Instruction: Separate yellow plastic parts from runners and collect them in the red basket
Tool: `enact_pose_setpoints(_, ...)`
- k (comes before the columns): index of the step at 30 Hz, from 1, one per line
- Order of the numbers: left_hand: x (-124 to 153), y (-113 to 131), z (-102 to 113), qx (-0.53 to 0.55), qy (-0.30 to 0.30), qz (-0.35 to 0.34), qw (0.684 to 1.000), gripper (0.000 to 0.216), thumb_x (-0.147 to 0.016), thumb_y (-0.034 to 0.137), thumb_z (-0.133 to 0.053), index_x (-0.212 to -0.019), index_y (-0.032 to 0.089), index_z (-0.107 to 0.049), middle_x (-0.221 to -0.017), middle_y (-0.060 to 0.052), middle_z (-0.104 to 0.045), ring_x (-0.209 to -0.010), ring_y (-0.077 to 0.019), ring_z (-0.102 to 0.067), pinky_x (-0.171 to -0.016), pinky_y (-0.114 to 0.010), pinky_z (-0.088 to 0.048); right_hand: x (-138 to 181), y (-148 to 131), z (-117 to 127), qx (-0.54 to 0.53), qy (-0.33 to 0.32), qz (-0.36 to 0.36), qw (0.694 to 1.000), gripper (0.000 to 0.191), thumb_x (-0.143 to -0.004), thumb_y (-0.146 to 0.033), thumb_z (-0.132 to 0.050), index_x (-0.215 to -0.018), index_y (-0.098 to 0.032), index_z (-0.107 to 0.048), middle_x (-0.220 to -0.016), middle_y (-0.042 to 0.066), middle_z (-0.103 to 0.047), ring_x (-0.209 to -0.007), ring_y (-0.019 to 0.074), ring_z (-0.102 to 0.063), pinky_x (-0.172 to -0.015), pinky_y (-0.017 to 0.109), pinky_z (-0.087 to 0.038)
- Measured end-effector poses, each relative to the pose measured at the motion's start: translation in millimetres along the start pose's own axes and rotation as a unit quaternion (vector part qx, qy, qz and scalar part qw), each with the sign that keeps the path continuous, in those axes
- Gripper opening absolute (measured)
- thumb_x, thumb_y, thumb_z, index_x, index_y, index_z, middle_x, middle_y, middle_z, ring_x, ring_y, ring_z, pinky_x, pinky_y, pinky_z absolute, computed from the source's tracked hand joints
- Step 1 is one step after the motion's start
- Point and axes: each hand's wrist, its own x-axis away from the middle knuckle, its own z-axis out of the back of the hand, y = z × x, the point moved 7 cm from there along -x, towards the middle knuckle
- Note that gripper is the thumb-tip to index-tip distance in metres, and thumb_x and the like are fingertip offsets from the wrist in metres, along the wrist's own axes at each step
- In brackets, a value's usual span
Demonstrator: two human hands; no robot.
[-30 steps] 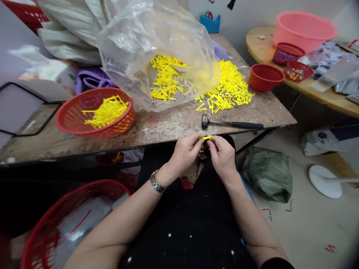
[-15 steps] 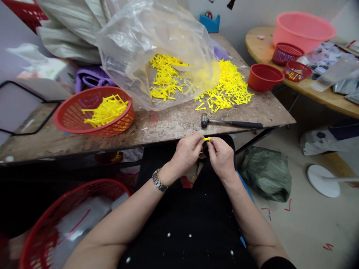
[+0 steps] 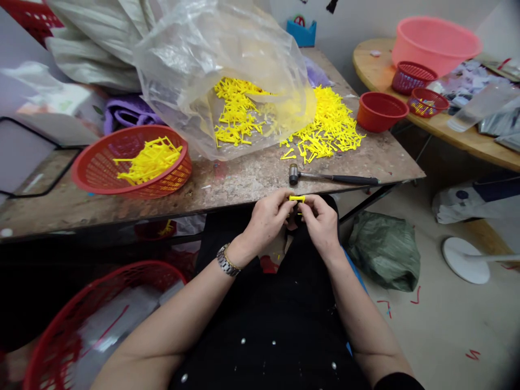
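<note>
The left hand [image 3: 266,219] and the right hand [image 3: 320,222] are meeting just below the near edge of the worktable [image 3: 244,181], fingertips pinching together on a small yellow plastic piece [image 3: 297,199] that is bridging the gap between them. Both hands are closing on that piece from opposite ends, the left wrist wearing a metal watch [image 3: 225,260]. The piece is sitting above the person's lap, against dark clothing.

Just beyond the fingers, a small hammer [image 3: 331,177] is lying on the table with its head toward the hands and its dark handle pointing right. Behind it, a loose pile of yellow plastic parts [image 3: 329,124] is spreading across the tabletop, part of it lying inside a clear plastic bag [image 3: 219,65]. To the left, a red mesh basket [image 3: 101,173] is holding more yellow parts. A red bowl [image 3: 381,111] is standing at the table's right corner. Farther right, a pink basin [image 3: 434,43] is resting on a second table. Another red basket [image 3: 101,319] is sitting low beside the left arm.
</note>
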Motion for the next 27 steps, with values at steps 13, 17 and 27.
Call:
enact_pose_setpoints(13, -6, -3, 23, -0.04, 0.02, -0.012, 0.999, 0.023, -0.097, 0.031, -0.049, -0.084, 0.019, -0.063, -0.07, 0.0, -0.062, -0.06, -0.0129, -0.061, -0.057, -0.023, -0.049, -14, 0, 13, 0.032, 0.02, 0.022, 0.999, 0.019, -0.094, -0.038, -0.058, -0.1, -0.022, -0.067, -0.093, 0.003, -0.072, -0.082, 0.0178, -0.067, -0.077, 0.033, -0.055)
enact_pose_setpoints(17, -19, 7, 48, -0.215, 0.056, -0.071, 0.973, 0.023, -0.097, 0.028, -0.05, -0.081, 0.018, -0.063, -0.074, -0.003, -0.066, -0.07, -0.0173, -0.061, -0.067, -0.028, -0.045, -33, -16, 37, 0.295, 0.044, 0.15, 0.943, 0.024, -0.097, -0.029, -0.051, -0.112, -0.02, -0.068, -0.109, 0.011, -0.071, -0.104, 0.0273, -0.061, -0.094, 0.044, -0.049)
enact_pose_setpoints(27, -53, -3, 56, -0.435, 0.04, -0.055, 0.898, 0.027, -0.102, 0.024, -0.043, -0.095, 0.015, -0.068, -0.096, -0.013, -0.073, -0.092, -0.0261, -0.066, -0.077, -0.033, -0.045, -75, 3, 55, 0.569, -0.036, 0.157, 0.807, 0.021, -0.093, -0.024, -0.057, -0.109, -0.02, -0.07, -0.11, 0.014, -0.069, -0.104, 0.0304, -0.052, -0.08, 0.04, -0.036)
